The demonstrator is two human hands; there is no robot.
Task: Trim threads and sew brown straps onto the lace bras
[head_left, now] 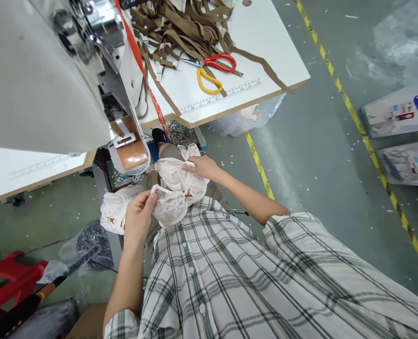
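A white lace bra with a small brown bow lies over my lap, held between both hands. My left hand pinches the edge of one cup between thumb and fingers. At the other side, my right hand is closed on the lace near the second cup. More white lace pieces, also with a brown bow, rest beside my left hand. Ahead of the bra stands a sewing machine, its arm end just beyond my hands. A red strip hangs down along it.
On the white table lie a heap of brown straps and red-and-yellow scissors. Clear bags sit on the floor at right, past yellow-black tape. A red plastic stool is at lower left.
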